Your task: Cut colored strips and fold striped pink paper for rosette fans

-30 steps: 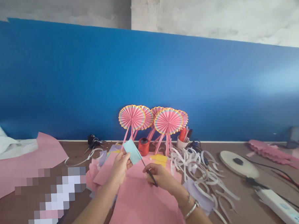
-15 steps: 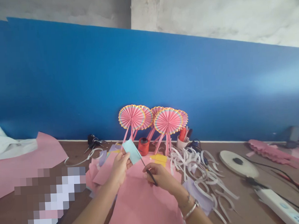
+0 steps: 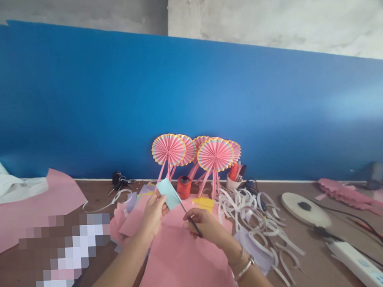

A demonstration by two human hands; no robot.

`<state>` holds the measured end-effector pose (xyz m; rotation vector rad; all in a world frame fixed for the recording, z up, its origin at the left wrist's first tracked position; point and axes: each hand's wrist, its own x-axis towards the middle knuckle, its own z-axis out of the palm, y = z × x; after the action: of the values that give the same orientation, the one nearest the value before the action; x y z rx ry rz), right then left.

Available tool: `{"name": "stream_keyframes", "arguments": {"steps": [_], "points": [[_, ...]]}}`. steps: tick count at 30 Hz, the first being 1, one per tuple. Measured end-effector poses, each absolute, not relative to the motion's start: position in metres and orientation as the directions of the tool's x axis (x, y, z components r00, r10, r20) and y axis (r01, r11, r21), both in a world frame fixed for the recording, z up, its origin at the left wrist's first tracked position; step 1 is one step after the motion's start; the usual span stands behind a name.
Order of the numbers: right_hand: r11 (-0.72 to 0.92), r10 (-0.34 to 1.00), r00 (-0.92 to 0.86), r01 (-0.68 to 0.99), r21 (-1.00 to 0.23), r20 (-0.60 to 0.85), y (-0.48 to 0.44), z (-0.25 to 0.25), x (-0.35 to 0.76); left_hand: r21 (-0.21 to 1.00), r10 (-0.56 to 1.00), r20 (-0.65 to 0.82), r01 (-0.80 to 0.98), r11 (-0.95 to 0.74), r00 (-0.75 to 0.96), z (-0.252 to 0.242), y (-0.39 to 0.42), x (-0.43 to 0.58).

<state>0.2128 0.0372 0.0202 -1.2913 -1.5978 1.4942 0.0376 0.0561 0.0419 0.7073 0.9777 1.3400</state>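
Light-blue paper (image 3: 168, 194) sits mid-counter above a pile of pink sheets (image 3: 187, 262), pinched in your left hand's (image 3: 152, 213) closed fingers; your right hand's (image 3: 204, 227) fingers curl round the scissors (image 3: 194, 227). Left to right, the brown counter (image 3: 314, 267) carries a large pink sheet (image 3: 58, 191), keys (image 3: 119, 179), pleated fans (image 3: 169, 149) before a blue panel (image 3: 176, 89), white strips (image 3: 234, 203) and a power strip (image 3: 358, 257). Since half a second ago, your hands have barely moved. Pixelation hides the lower left; the power strip runs out of view — and whether the blades bite the paper, I cannot tell.
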Motion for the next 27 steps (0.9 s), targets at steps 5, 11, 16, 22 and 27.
{"name": "stream_keyframes", "arguments": {"steps": [5, 11, 16, 22, 27], "points": [[-0.092, 0.918, -0.354, 0.256, -0.962, -0.181, 0.0361, 0.0226, 0.2125, 0.871, 0.988, -0.153, -0.476, 0.123, -0.025, 0.0403, 0.0572, 0.037], [-0.084, 0.922, -0.346, 0.259, -0.962, -0.173, 0.0355, 0.0244, 0.2123, 0.871, 0.988, -0.154, -0.475, 0.126, -0.021, 0.0391, 0.0587, 0.0364], [-0.076, 0.928, -0.333, 0.279, -0.957, -0.17, 0.0354, 0.0254, 0.2121, 0.87, 0.988, -0.152, -0.476, 0.125, -0.019, 0.0414, 0.0572, 0.0372], [-0.065, 0.933, -0.321, 0.294, -0.954, -0.163, 0.0343, 0.0284, 0.2112, 0.873, 0.988, -0.153, -0.473, 0.121, -0.028, 0.042, 0.0568, 0.037], [-0.063, 0.937, -0.31, 0.299, -0.952, -0.16, 0.0345, 0.0286, 0.2108, 0.874, 0.987, -0.159, -0.469, 0.125, -0.034, 0.0404, 0.0579, 0.0364]]}}
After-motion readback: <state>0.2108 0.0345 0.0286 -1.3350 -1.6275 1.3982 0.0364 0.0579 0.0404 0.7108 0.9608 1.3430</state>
